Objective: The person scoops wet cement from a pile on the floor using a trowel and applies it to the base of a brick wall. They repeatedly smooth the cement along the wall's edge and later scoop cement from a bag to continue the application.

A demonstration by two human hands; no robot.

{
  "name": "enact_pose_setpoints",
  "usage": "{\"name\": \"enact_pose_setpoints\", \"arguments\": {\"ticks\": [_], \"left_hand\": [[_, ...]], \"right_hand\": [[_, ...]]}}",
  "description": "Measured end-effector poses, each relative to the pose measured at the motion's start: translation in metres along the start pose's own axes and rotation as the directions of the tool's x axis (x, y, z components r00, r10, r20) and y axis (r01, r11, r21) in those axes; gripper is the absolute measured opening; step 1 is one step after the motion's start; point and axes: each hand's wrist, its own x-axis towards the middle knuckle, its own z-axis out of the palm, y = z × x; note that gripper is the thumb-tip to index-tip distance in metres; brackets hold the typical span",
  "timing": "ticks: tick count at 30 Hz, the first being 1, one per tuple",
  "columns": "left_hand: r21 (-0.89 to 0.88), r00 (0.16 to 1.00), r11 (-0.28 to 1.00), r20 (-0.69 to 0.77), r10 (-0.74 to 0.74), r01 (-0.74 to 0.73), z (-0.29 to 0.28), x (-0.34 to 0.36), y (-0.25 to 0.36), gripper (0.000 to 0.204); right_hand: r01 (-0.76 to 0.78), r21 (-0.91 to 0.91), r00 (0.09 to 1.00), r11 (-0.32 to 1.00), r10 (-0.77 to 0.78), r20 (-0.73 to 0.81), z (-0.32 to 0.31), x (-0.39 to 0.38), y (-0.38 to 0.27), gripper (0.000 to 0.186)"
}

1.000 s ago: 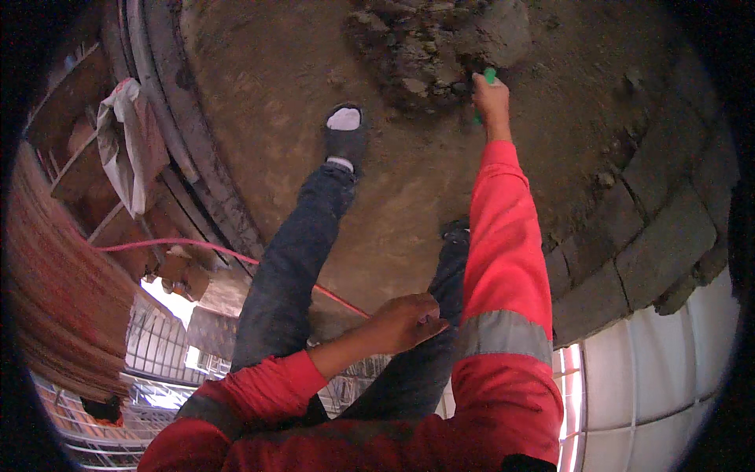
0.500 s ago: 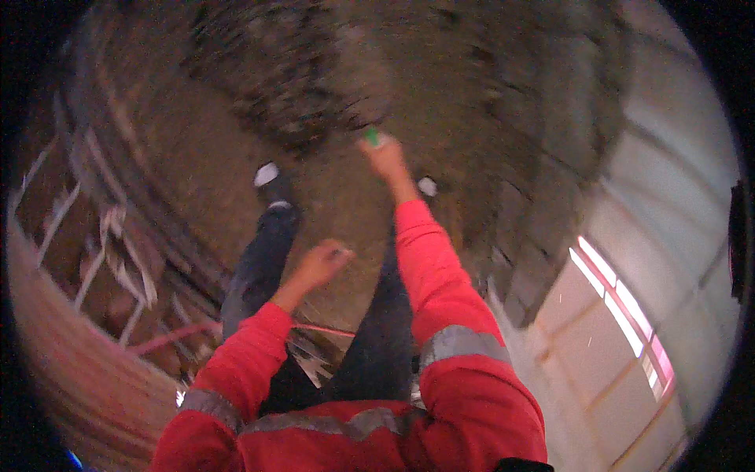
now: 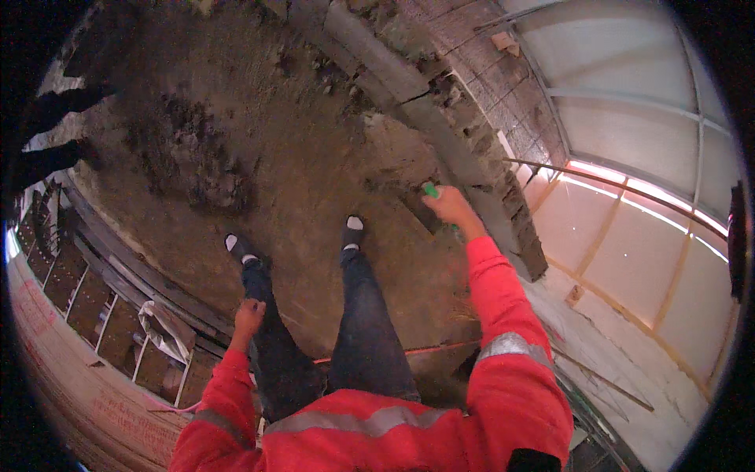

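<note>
My right hand (image 3: pixel 450 206) is wrapped around a green handle (image 3: pixel 430 189) over the brown mud (image 3: pixel 299 173), near some grey blocks (image 3: pixel 373 59). Left hand (image 3: pixel 250 315) is just hanging by my left leg (image 3: pixel 283 362), fingers kinda curled. Somebody else's legs (image 3: pixel 49 164) are way off left.

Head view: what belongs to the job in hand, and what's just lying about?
Likely in the work:
green-handled tool, in right hand
grey blocks near it
lumpy dark heap

Likely just lying about:
pale bag at the left
red hose or cord near the legs
</note>
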Motion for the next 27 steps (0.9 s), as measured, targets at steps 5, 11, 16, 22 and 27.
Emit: {"name": "enact_pose_setpoints", "arguments": {"ticks": [5,11,16,22,27], "left_hand": [[-0.037,1.0,0.999,0.009,-0.019,0.02,0.033,-0.034,0.078,0.031],[-0.027,0.993,1.0,-0.118,-0.008,0.004,0.059,-0.045,0.137,0.031],[-0.01,0.996,0.997,-0.045,-0.073,0.073,0.062,-0.035,0.179,0.032],[-0.049,0.989,0.993,-0.093,-0.113,0.109,0.059,-0.057,0.194,0.035],[-0.082,0.981,0.977,0.024,-0.193,0.195,0.068,-0.066,0.178,0.037]], "right_hand": [[0.018,-0.025,0.99,1.0,-0.021,-0.142,-0.096,0.034,0.065,0.034],[0.103,-0.142,0.874,0.984,-0.158,-0.46,-0.14,0.093,0.073,0.036],[0.052,-0.116,0.736,0.992,-0.117,-0.667,-0.108,0.149,0.108,0.033],[-0.054,0.019,0.774,0.998,0.054,-0.631,-0.044,0.099,0.154,0.048],[-0.197,-0.047,0.718,0.979,0.112,-0.686,-0.011,0.036,0.207,0.047]]}}
